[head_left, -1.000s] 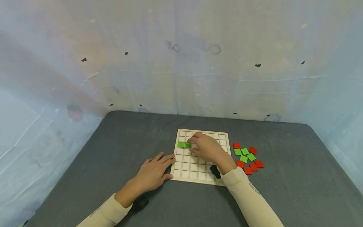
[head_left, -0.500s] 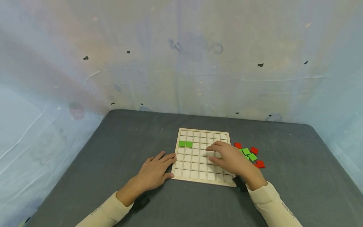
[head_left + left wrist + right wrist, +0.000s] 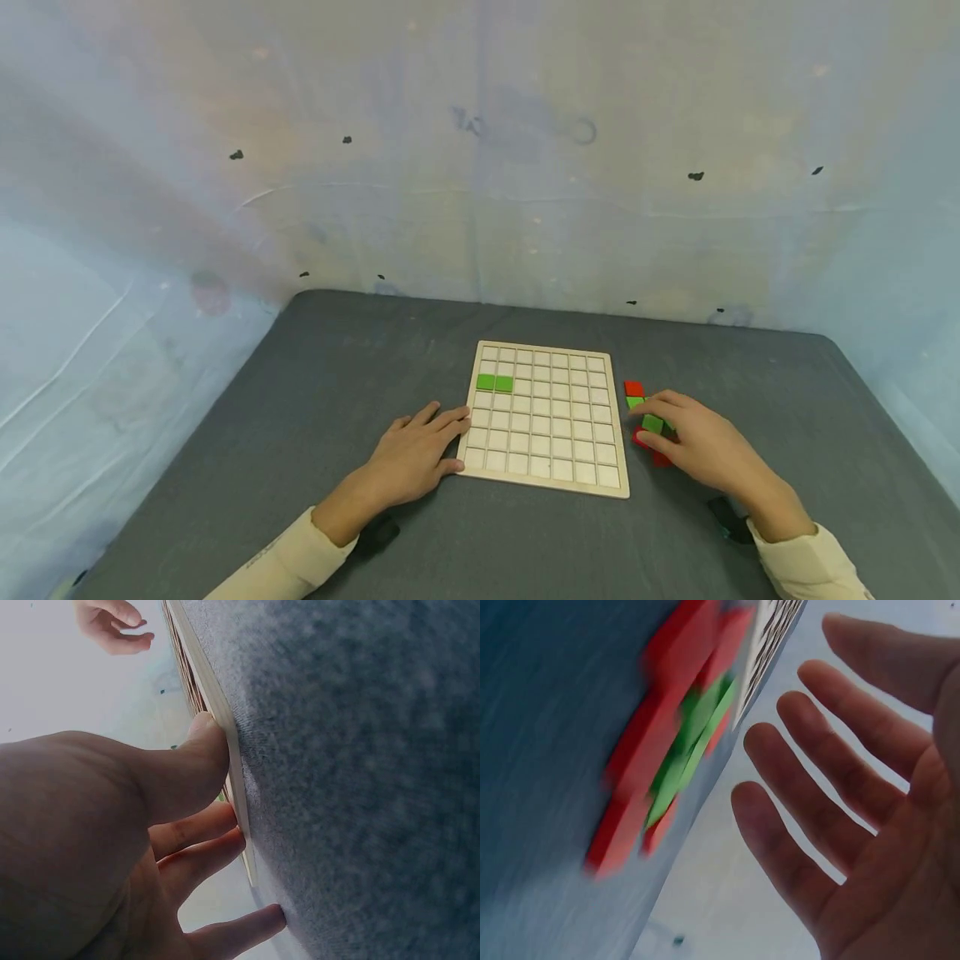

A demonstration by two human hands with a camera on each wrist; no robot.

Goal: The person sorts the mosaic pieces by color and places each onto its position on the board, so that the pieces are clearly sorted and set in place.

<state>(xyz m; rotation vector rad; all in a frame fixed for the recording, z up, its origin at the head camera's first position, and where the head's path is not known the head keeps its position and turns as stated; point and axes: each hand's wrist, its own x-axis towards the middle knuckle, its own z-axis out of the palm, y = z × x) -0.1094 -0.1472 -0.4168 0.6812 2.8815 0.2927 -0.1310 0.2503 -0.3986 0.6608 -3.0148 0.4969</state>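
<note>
A pale wooden grid board (image 3: 543,487) lies flat on the grey table. Two green square tiles (image 3: 495,383) sit side by side in its third row, at the left edge. My left hand (image 3: 411,457) rests with spread fingers at the board's left edge; in the left wrist view its thumb (image 3: 206,750) touches the rim. My right hand (image 3: 701,437) hovers over the loose red and green tiles (image 3: 652,423) right of the board, partly hiding them. In the right wrist view its fingers (image 3: 810,817) are loosely extended, holding nothing, beside the tiles.
The grey cloth-covered table (image 3: 360,358) reaches back to a pale hanging sheet (image 3: 480,208), which also encloses both sides. Dark wrist devices (image 3: 729,521) are strapped under both wrists.
My right hand has let go of the second green tile on the board and moved right to the loose tiles. The left hand stays at the board's edge.
</note>
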